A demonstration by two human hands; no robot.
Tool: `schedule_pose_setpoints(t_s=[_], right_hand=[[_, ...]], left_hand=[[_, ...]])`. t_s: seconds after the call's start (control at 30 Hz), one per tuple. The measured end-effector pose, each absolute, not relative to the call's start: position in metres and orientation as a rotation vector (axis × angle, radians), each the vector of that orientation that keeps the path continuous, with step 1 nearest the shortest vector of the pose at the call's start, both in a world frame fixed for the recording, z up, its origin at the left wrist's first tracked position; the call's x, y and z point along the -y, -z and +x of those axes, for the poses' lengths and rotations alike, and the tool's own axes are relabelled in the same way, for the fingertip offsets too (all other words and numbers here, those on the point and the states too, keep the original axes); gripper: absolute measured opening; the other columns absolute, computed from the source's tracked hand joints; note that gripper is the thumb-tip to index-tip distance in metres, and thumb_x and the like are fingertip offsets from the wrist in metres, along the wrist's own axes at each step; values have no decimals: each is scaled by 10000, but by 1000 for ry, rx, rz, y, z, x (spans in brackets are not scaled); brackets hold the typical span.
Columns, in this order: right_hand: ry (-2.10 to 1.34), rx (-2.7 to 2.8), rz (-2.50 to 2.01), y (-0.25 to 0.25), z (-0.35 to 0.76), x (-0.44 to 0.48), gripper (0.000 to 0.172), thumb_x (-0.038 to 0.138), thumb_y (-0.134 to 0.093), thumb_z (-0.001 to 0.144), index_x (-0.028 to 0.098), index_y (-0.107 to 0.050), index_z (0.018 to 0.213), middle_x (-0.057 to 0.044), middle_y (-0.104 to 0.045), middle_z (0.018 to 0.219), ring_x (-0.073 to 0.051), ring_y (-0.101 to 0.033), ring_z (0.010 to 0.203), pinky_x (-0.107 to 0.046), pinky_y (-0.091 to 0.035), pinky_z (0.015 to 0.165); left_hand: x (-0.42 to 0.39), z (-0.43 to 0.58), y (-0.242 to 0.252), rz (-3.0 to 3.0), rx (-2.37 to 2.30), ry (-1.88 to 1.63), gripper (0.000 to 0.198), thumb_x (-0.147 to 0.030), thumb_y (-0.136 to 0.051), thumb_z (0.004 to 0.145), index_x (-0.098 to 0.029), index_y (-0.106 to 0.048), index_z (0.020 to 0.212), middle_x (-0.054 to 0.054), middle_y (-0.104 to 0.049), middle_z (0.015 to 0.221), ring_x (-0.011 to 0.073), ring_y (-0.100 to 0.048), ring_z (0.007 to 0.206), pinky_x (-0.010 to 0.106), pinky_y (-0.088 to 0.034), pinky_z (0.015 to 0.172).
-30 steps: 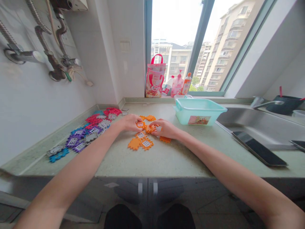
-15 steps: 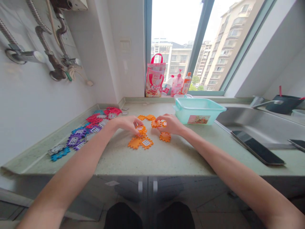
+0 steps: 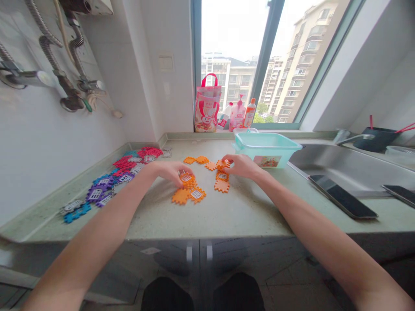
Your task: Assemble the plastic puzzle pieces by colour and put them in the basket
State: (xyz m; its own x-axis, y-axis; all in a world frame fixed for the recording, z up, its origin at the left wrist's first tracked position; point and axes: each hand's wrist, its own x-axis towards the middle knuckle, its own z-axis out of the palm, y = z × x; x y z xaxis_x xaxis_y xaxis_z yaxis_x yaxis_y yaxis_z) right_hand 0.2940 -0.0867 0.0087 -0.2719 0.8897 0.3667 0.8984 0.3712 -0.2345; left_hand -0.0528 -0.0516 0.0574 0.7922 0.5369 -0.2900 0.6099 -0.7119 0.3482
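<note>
Several orange toothed plastic tiles (image 3: 189,193) lie on the pale green countertop (image 3: 227,211) in front of me. My left hand (image 3: 170,170) has its fingers curled down, pinching an orange tile (image 3: 186,177) on top of the near cluster. My right hand (image 3: 241,165) reaches further back, its fingertips closed on another orange tile (image 3: 222,164). Two more orange tiles (image 3: 222,181) lie just below that hand, and a few orange tiles (image 3: 196,160) rest behind.
Red, purple, blue and grey tiles (image 3: 110,183) are spread along the left wall. A mint plastic tub (image 3: 266,149) stands to the right of the tiles. A steel sink (image 3: 343,168) with dark trays (image 3: 342,201) lies at right. A pink bag (image 3: 207,108) and bottles (image 3: 243,114) stand on the windowsill.
My right hand has moved back and to the right, away from my left hand, taking an orange tile with it. My left hand stays on the near cluster.
</note>
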Motion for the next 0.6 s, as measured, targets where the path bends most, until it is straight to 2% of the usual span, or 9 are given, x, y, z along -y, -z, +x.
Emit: schedule_pose_setpoints(t_s=[0.23, 0.37, 0.6], right_hand=[[-44, 2210, -1575, 0, 298, 77, 326, 308, -772, 853, 249, -739, 1172, -59, -786, 991, -202, -707, 849, -265, -467, 751], [-97, 2196, -1604, 0, 297, 77, 321, 287, -749, 855, 240, -717, 1171, -41, -759, 900, -185, -666, 775, -257, -431, 706], [-177, 2175, -1622, -3, 294, 78, 306, 295, -745, 816, 240, -697, 1113, 24, -664, 713, -152, -564, 636, -243, -352, 607]], left_hand=[[50, -53, -54, 2599, -1105, 172, 596, -499, -788, 651, -240, -763, 1187, 19, -758, 1109, 233, -659, 955, 267, -471, 776], [56, -59, -66, 2582, -1210, 167, 516, -543, -779, 649, -215, -781, 1047, 6, -730, 904, 207, -633, 812, 269, -421, 684], [102, -65, -86, 2565, -1170, 126, 563, -551, -799, 630, -230, -786, 1093, 15, -747, 969, 215, -651, 869, 266, -456, 730]])
